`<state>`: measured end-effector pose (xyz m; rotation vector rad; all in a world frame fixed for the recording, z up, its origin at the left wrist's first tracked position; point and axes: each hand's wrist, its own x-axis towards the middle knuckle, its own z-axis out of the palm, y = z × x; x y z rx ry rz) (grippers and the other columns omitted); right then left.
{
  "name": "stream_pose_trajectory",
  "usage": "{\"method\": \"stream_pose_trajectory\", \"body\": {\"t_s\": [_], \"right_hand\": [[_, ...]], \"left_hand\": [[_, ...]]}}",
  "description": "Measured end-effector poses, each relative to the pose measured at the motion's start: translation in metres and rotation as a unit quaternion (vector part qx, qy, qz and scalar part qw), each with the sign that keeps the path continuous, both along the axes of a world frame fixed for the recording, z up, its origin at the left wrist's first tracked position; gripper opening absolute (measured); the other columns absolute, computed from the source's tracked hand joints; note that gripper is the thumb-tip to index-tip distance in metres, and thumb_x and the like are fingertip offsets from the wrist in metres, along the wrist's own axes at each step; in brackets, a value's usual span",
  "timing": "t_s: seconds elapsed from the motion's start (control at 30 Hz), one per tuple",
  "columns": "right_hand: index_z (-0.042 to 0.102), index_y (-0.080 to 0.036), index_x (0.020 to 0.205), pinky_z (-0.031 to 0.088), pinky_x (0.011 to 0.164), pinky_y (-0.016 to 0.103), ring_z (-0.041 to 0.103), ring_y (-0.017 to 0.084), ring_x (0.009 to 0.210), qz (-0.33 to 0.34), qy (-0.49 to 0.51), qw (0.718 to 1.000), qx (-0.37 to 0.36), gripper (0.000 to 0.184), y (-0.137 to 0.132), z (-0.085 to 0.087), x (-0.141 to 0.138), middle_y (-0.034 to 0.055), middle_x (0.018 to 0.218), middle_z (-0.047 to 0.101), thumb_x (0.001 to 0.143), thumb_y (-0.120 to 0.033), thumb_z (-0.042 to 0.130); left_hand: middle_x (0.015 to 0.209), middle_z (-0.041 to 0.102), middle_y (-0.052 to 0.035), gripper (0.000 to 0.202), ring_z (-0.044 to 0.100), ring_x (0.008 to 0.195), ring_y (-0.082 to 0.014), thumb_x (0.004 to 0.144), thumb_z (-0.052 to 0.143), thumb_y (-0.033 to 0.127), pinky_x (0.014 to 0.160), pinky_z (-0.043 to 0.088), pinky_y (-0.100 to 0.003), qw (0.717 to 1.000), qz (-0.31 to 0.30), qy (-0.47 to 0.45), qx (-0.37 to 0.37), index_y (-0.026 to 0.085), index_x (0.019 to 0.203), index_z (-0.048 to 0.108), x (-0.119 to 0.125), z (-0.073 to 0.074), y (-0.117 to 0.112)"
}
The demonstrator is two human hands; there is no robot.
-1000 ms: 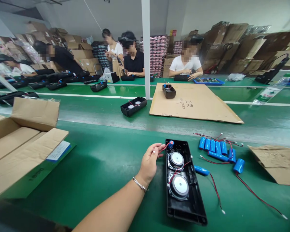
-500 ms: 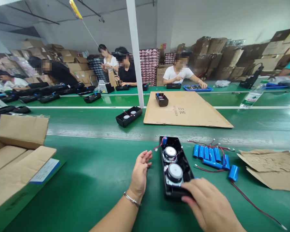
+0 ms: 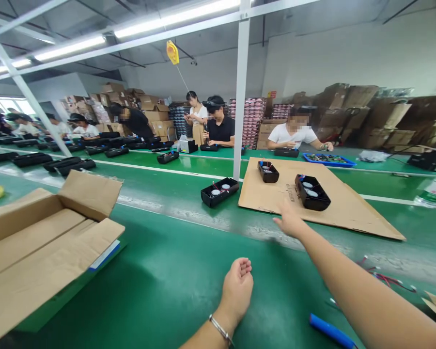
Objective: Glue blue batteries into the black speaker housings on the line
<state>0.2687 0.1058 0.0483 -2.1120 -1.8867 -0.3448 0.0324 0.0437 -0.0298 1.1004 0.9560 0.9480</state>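
Observation:
My right hand (image 3: 288, 220) is stretched far forward, fingers apart and holding nothing, at the near edge of a flat cardboard sheet (image 3: 352, 211). Just beyond it on the sheet lies a black speaker housing (image 3: 312, 192) with two round speakers, apart from my fingers. A smaller black housing (image 3: 268, 171) sits further back on the sheet. My left hand (image 3: 238, 287), with a bracelet at the wrist, rests on the green bench with fingers loosely curled and nothing in them. A blue battery cell (image 3: 330, 330) lies near my right forearm.
Another black housing (image 3: 220, 192) lies on the belt left of a white post (image 3: 240, 102). An open cardboard box (image 3: 39, 242) fills the left. Red wires (image 3: 385, 280) and a plastic bottle (image 3: 434, 191) are at the right. Several people work across the line.
The speaker housing went from the bench in front of me to the cardboard sheet, and my right hand has let go of it. My head tilted up; my left hand curled.

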Motion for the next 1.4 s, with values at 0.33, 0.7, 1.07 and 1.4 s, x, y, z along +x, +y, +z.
{"method": "stream_pose_trajectory", "body": {"t_s": [0.33,0.7,1.07,1.4], "right_hand": [[0.047,-0.018,0.131,0.051,0.078,0.053,0.045,0.040,0.117,0.088,-0.158,0.975,0.127,0.059,-0.196,-0.109,-0.073,0.0130,0.136,0.042,0.075,-0.031,0.053],[0.048,-0.019,0.130,0.042,0.091,0.047,0.046,0.028,0.118,-0.063,-0.046,0.992,0.098,0.043,-0.201,-0.117,-0.089,0.0055,0.136,0.044,0.087,-0.022,0.039],[0.061,-0.011,0.109,0.040,0.096,0.053,0.047,0.032,0.115,-0.067,0.132,0.988,0.049,0.037,-0.235,-0.099,-0.043,0.0154,0.126,0.051,0.085,-0.032,0.043],[0.061,-0.021,0.105,0.052,0.061,0.036,0.064,0.027,0.073,-0.228,0.350,0.908,-0.039,0.059,-0.275,-0.061,-0.003,0.0053,0.081,0.066,0.077,-0.068,0.038]], "left_hand": [[0.144,0.036,-0.0157,0.060,0.033,0.133,-0.0290,0.071,0.056,0.005,0.113,0.024,-0.043,0.936,0.066,0.281,0.199,0.015,0.129,0.046,0.008,0.060,0.145],[0.141,0.039,-0.0130,0.024,0.045,0.123,-0.0283,0.084,0.056,0.028,0.103,0.036,-0.049,0.829,0.078,0.501,0.235,0.013,0.102,0.062,0.023,0.067,0.249],[0.143,0.042,-0.0017,0.026,0.055,0.114,-0.0236,0.079,0.052,0.036,0.100,0.043,-0.031,0.821,-0.114,0.454,0.327,0.020,0.089,0.070,-0.089,0.069,0.142],[0.149,0.032,-0.0009,0.015,0.052,0.119,-0.0226,0.078,0.054,0.017,0.086,0.047,-0.027,0.756,-0.455,0.306,0.357,0.021,0.081,0.068,-0.077,0.090,0.047]]}}
